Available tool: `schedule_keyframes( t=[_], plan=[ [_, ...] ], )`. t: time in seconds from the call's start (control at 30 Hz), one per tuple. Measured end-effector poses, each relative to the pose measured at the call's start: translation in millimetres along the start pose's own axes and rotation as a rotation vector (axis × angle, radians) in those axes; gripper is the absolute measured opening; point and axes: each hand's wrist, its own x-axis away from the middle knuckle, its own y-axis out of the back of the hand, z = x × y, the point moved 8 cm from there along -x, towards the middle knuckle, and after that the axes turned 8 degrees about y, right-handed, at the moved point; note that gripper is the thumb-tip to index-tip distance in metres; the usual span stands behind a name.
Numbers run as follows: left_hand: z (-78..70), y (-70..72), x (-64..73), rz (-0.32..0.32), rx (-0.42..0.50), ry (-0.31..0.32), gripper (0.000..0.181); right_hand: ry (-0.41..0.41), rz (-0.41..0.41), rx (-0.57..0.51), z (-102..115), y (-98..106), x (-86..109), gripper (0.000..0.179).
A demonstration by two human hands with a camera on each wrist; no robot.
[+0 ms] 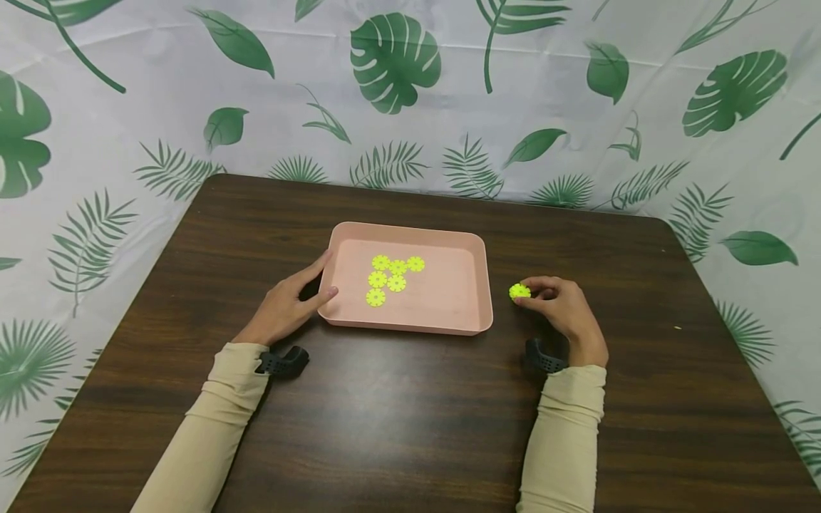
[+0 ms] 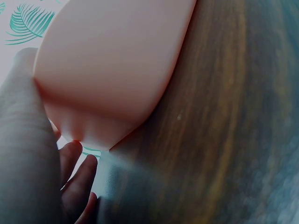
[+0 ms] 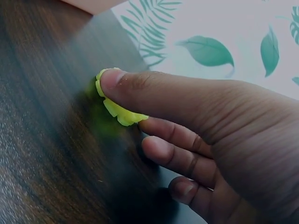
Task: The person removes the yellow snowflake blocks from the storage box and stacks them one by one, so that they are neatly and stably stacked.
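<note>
A shallow pink tray (image 1: 442, 288) sits on the table. My left hand (image 1: 282, 306) grips its left end, the thumb over the rim and the fingers against the outer wall. The left wrist view has the tray's outer wall (image 2: 112, 60) up close. Several yellow-green notched plastic discs (image 1: 377, 279) lie in the tray's left half, some touching. To the right of the tray, my right hand (image 1: 564, 306) pinches another yellow-green notched disc (image 1: 519, 291) between thumb and fingers, just above or on the table. The thumb hides part of this disc (image 3: 119, 112) in the right wrist view.
Dark wood-grain table (image 1: 398, 427) with rounded far corners. Behind it hangs a white cloth (image 1: 449, 107) with green leaf prints. A small yellowish speck (image 1: 677, 328) lies right of the right hand. Black wrist straps (image 1: 285, 362) sit on both wrists.
</note>
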Motion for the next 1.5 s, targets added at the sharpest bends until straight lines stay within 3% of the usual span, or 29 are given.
schedule_keyframes(
  t=[0.23,0.37,0.5,0.63,1.2,1.4,1.5],
  plan=[
    [1.9,2.3,0.8,0.001,-0.003,0.007,0.077,0.011,0.003,0.006,6,-2,-3.4,0.048],
    [3.2,3.2,1.3,0.005,-0.006,0.010,0.077,0.058,-0.042,0.029,17,0,-6.3,0.050],
    [4.2,4.8,1.8,0.004,-0.004,0.011,0.077,0.137,-0.107,0.033,39,1,-12.7,0.047],
    [4.6,6.0,2.0,0.005,-0.001,0.010,0.077,0.203,-0.113,0.012,66,-10,-22.0,0.041],
    [2.9,5.1,-1.6,-0.002,0.012,-0.025,0.077,0.380,0.106,-0.012,150,-94,-48.5,0.032],
    [2.6,3.4,-1.0,0.003,0.020,-0.031,0.077,0.441,0.251,0.047,166,-136,-52.2,0.029],
    [2.0,2.3,-1.0,0.002,0.024,-0.035,0.076,0.453,0.292,0.067,168,-147,-51.5,0.031]
  ],
)
